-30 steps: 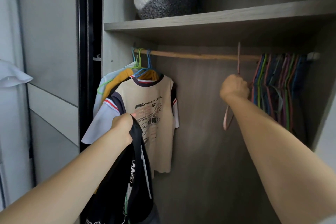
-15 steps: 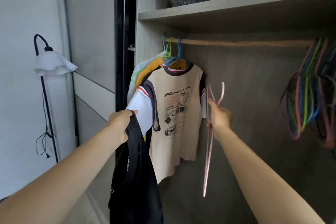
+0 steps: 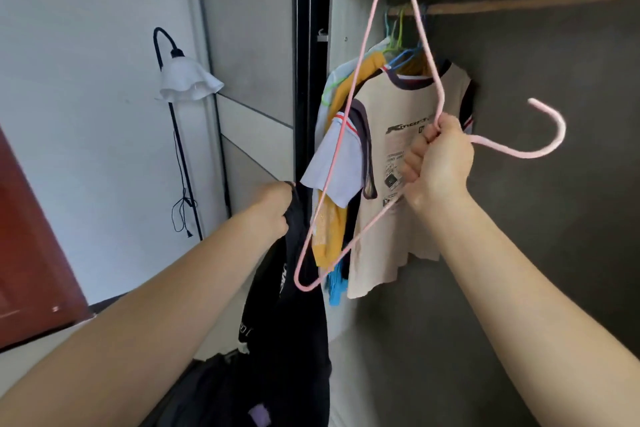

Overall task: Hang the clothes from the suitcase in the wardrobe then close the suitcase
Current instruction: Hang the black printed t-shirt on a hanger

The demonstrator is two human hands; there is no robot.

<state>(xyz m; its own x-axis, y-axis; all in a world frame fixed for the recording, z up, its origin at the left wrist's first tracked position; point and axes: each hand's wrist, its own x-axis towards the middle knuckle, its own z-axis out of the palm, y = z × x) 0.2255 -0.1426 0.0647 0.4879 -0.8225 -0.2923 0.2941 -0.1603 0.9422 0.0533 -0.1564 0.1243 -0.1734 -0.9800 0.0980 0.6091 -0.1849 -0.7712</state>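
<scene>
My left hand [image 3: 273, 206] grips a black garment [image 3: 294, 333] by its top edge; the cloth hangs down in front of the wardrobe's left side. My right hand [image 3: 438, 163] holds a pink hanger [image 3: 360, 76] at its neck, turned sideways with the hook [image 3: 540, 142] pointing right. The hanger's lower corner lies just right of the black garment. Behind them a beige printed T-shirt [image 3: 401, 184] and other shirts hang on coloured hangers from the wooden rail [image 3: 519, 3]. The suitcase is not clearly in view.
A floor lamp [image 3: 187, 80] with a white shade stands by the wall on the left. The wardrobe's sliding door [image 3: 256, 80] and black frame [image 3: 311, 62] lie left of the opening. A dark bundle [image 3: 221, 392] sits low. The wardrobe's right half shows only its back panel [image 3: 554, 218].
My right hand has lifted the pink hanger and turned it sideways, closer to the camera. The view has swung left and down. The black garment stays in my left hand.
</scene>
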